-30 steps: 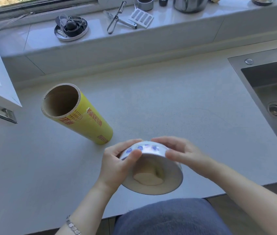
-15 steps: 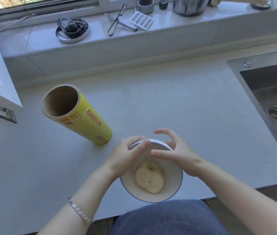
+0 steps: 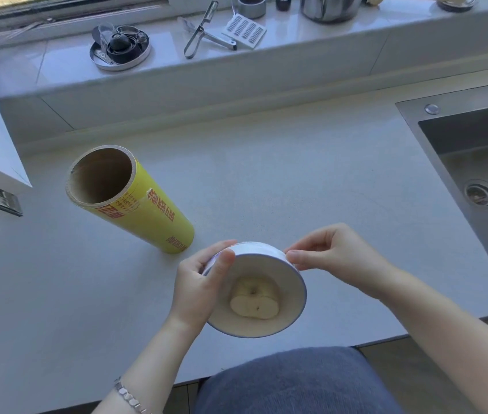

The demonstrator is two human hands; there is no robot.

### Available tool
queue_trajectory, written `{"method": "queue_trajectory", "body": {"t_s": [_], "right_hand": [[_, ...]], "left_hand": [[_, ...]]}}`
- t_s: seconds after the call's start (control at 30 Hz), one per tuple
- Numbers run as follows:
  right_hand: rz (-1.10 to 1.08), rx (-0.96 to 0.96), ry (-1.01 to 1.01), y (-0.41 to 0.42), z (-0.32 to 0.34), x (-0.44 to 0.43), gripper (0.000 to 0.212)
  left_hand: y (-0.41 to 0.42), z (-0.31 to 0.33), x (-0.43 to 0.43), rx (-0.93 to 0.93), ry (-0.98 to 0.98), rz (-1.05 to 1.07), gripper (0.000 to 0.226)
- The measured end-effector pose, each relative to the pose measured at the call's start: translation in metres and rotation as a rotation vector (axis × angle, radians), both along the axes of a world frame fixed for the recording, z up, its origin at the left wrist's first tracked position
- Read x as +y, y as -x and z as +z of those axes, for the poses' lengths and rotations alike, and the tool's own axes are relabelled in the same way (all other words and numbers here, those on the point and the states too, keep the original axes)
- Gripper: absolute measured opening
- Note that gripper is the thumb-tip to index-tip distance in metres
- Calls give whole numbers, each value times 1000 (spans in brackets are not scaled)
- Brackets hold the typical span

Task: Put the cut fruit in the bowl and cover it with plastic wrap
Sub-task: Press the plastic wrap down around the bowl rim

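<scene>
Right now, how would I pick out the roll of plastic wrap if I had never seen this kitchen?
Start at the pale countertop below the window ledge. Left of the sink, just beyond the bowl, lies the plastic wrap roll on its side. It is the only bright yellow thing there, with an open cardboard core.

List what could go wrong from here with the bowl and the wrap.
1. The bowl is tilted toward the person near the counter edge; the apple slices might slide out.
2. Left hand and right hand pinch only the rim; the clear wrap, hard to see, may not seal.
</scene>
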State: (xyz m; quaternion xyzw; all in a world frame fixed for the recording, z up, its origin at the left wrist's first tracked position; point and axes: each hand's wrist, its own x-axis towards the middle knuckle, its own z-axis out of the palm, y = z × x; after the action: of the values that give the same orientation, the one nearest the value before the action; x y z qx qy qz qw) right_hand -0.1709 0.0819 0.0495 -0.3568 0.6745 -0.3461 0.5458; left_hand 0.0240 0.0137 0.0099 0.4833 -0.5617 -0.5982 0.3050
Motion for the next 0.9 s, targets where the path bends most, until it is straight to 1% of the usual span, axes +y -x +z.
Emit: {"method": "queue_trajectory", "body": {"t_s": [0.03,0.13,0.3,0.37,0.4,0.47,0.53,0.57,0.67,0.73,0.8,0.9], "right_hand": [[10,11,-4,1,0,-1,6],[91,80,-25,2,0,-2,18],[406,268,-117,-1,10,0,16],[474,318,-114,-5,8,3,21],[472,329,-100,-5,7,4,23],[360,299,-44,-4,3,1,25],[218,192,27,3,1,-2,25],[201,136,43,6,2,-3,24],[261,69,13,7,0,0,20],[247,63,5,6,-2,1,20],[260,99,-2,7,-3,2,18],[373,201,-18,7,-3,3,12]], "left_hand": [[0,0,1,-9,7,-4,17],[-2,-3,2,-39,17,-10,15],[-3,-8,6,-77,15,-36,14],[-3,-9,6,-73,14,-43,15],[-2,-9,5,-71,12,-51,15],[-2,-7,5,-56,-3,-66,14],[-3,-8,4,-49,-4,-58,24],[-4,-9,4,-50,-8,-42,30],[-6,-14,2,-49,-23,3,36],[-6,-15,3,-54,-23,-1,31],[-5,-15,5,-63,-38,-3,20],[-4,-16,8,-77,-54,0,18]]}}
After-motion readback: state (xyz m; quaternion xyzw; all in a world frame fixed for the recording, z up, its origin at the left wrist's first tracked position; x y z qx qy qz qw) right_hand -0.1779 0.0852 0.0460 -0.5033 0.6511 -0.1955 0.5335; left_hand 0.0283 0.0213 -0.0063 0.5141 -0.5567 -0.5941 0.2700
